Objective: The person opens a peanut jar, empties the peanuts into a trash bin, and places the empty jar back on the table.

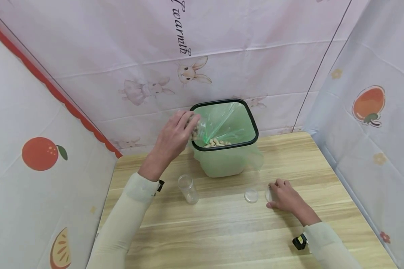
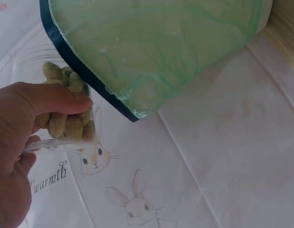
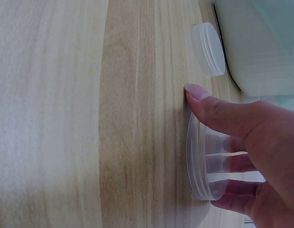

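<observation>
My left hand [image 1: 173, 136] grips a clear plastic jar [image 1: 201, 129] holding unshelled peanuts [image 2: 66, 124]. The jar lies tilted on its side, its mouth over the left rim of a green bin [image 1: 223, 162]. More peanuts [image 1: 216, 142] rest in the bin, on its thin green liner bag [image 2: 184, 52]. On the table at right, my right hand [image 1: 284, 196] holds a clear round lid [image 3: 200, 156], thumb at one edge and fingers curled round the far side. A second, smaller-looking clear lid [image 1: 251, 195] lies just left of that hand.
An uncapped clear jar [image 1: 188, 189] is on the wooden table [image 1: 222, 231] in front of the bin, near my left forearm. The bin has a black rim [image 1: 257, 130] and stands close to the printed cloth wall [image 1: 148, 67]. Cloth walls also flank the table.
</observation>
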`<action>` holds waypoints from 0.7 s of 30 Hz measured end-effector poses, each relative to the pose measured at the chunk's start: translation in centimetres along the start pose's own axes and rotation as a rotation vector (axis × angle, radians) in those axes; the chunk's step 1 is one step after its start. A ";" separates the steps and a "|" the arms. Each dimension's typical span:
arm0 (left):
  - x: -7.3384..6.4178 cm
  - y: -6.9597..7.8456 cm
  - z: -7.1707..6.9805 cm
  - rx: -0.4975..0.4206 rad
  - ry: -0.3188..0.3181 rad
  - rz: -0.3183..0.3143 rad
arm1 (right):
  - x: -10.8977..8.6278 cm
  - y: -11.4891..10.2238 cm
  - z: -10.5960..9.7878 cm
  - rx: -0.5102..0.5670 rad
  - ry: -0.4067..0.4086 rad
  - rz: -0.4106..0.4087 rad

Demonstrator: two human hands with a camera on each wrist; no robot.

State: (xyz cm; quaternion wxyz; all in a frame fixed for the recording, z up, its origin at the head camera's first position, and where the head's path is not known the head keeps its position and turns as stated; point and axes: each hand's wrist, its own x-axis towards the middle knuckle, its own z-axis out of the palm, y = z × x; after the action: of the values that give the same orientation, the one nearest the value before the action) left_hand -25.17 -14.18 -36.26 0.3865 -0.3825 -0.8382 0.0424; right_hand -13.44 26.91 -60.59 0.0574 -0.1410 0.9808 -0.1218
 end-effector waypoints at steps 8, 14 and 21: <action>0.1 0.0 0.0 0.004 -0.007 0.008 | -0.1 0.1 0.1 0.008 -0.003 0.002; 0.2 -0.1 0.1 0.006 0.002 -0.007 | -0.2 0.0 0.0 0.014 -0.005 0.003; 0.2 -0.2 0.0 0.017 0.007 -0.012 | -0.2 -0.1 -0.2 0.027 -0.013 0.006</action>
State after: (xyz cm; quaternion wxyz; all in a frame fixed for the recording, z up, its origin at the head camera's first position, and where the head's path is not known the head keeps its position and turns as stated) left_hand -25.42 -14.18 -36.02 0.3929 -0.3744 -0.8387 0.0459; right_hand -13.23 26.93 -60.32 0.0660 -0.1379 0.9791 -0.1338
